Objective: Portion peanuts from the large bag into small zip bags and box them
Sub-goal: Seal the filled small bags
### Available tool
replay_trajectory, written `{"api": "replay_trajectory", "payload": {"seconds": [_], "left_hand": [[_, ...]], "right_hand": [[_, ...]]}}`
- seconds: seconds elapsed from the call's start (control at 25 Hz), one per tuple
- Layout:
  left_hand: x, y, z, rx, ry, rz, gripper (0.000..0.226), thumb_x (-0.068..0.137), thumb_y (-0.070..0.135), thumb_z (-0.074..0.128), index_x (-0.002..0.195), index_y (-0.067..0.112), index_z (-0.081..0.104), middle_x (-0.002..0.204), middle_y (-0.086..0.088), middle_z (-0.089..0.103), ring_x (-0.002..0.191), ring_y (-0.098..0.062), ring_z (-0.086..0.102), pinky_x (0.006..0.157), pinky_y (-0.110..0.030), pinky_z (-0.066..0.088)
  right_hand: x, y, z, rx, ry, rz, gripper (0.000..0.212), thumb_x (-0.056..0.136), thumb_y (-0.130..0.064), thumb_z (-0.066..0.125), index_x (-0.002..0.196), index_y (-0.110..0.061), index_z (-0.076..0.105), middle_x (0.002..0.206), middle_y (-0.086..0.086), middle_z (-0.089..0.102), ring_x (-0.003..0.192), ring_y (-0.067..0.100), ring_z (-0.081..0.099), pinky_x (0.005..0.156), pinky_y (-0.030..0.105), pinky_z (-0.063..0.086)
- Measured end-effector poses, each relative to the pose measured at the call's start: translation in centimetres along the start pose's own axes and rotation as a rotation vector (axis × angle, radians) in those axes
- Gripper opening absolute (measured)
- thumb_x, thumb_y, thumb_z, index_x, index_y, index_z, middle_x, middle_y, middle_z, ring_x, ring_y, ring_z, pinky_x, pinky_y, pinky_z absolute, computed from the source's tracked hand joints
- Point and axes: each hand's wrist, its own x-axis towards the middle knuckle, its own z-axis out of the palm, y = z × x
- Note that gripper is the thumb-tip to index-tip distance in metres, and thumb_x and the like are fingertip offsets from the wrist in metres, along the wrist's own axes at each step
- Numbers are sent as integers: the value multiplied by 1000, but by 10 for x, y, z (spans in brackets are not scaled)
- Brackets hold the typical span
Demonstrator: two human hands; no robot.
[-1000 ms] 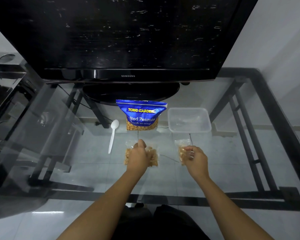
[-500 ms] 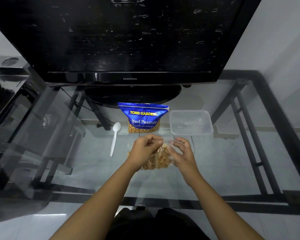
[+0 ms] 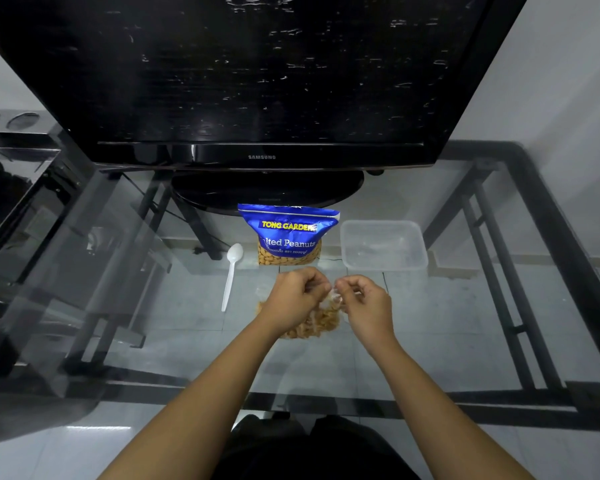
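Small clear zip bags of peanuts (image 3: pixel 321 322) hang just above the glass table, bunched between my two hands. My left hand (image 3: pixel 293 299) and my right hand (image 3: pixel 364 303) both pinch the clear top of the bags, fingertips almost touching. How many bags are in the bunch is hidden by my hands. Behind them the large blue peanut bag (image 3: pixel 288 237) stands upright. The clear plastic box (image 3: pixel 383 245) sits to its right, lid off.
A white plastic spoon (image 3: pixel 231 275) lies left of my hands. A black TV (image 3: pixel 257 81) on its stand fills the back of the glass table (image 3: pixel 465 323), whose black frame runs along the right and near edges.
One second ago each hand held its own peanut bag, apart. The hands have come together at the centre and now pinch the bunched bags at the top.
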Motion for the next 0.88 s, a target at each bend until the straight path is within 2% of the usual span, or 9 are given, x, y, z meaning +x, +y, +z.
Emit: {"api": "replay_trajectory", "payload": {"seconds": [0.08, 0.24, 0.4, 0.52, 0.6, 0.68, 0.76, 0.84, 0.88], "left_hand": [[1, 0, 0, 82, 23, 25, 9, 87, 17, 61, 87, 10, 68, 77, -1, 67, 66, -2, 55, 59, -4, 39], [2, -8, -5, 91, 45, 20, 11, 86, 21, 64, 86, 11, 68, 83, -3, 70, 79, -14, 61, 72, -24, 48], [2, -11, -10, 63, 41, -17, 13, 84, 25, 66, 81, 12, 67, 81, -4, 69, 77, -14, 60, 66, -22, 46], [-5, -12, -9, -178, 46, -108, 15, 84, 28, 66, 88, 14, 66, 81, 2, 66, 78, -11, 60, 68, -18, 47], [-15, -15, -1, -428, -95, -222, 22, 85, 26, 64, 104, 15, 61, 95, 2, 66, 88, -14, 64, 70, -21, 52], [-25, -21, 14, -510, -204, -290, 29, 84, 18, 66, 111, 14, 54, 101, -3, 65, 87, -15, 65, 67, -21, 54], [-31, -28, 30, -487, -126, -326, 29, 83, 11, 68, 106, 14, 51, 98, -11, 64, 85, -20, 65, 67, -20, 54], [-33, -32, 44, -428, 4, -349, 27, 81, 10, 69, 99, 13, 49, 95, -21, 64, 85, -30, 66, 69, -26, 57], [-33, -33, 50, -354, 49, -325, 25, 81, 10, 69, 97, 13, 49, 93, -22, 65, 83, -31, 66, 70, -31, 58]], "right_hand": [[-1, -2, 2, -131, 56, -59, 8, 87, -21, 61, 81, -17, 65, 73, -5, 65, 70, 16, 63, 66, 30, 50], [1, -2, -1, -160, 105, -69, 10, 88, -21, 60, 83, -13, 65, 74, 0, 66, 71, 19, 64, 68, 32, 51], [5, 0, -6, -149, 93, -57, 9, 89, -23, 59, 84, -18, 64, 77, 2, 69, 74, 21, 66, 70, 34, 54], [8, -1, -8, 16, 30, 60, 11, 90, -25, 56, 80, -22, 61, 77, -1, 65, 75, 19, 65, 68, 34, 55], [11, 0, -8, 257, -19, 230, 15, 92, -23, 53, 80, -20, 60, 80, 2, 64, 73, 15, 62, 65, 27, 54], [15, 8, -8, 369, -29, 349, 15, 93, -23, 52, 83, -15, 61, 81, 4, 64, 73, 14, 62, 62, 23, 52], [18, 23, -7, 264, 27, 350, 14, 91, -25, 56, 87, -14, 63, 86, 6, 67, 81, 19, 65, 64, 28, 54], [21, 36, -6, -1, 103, 258, 14, 87, -30, 60, 85, -16, 65, 86, 2, 67, 84, 21, 64, 70, 35, 54], [21, 40, -5, -140, 119, 215, 16, 87, -31, 60, 85, -16, 65, 86, 0, 66, 82, 19, 63, 72, 34, 52]]}}
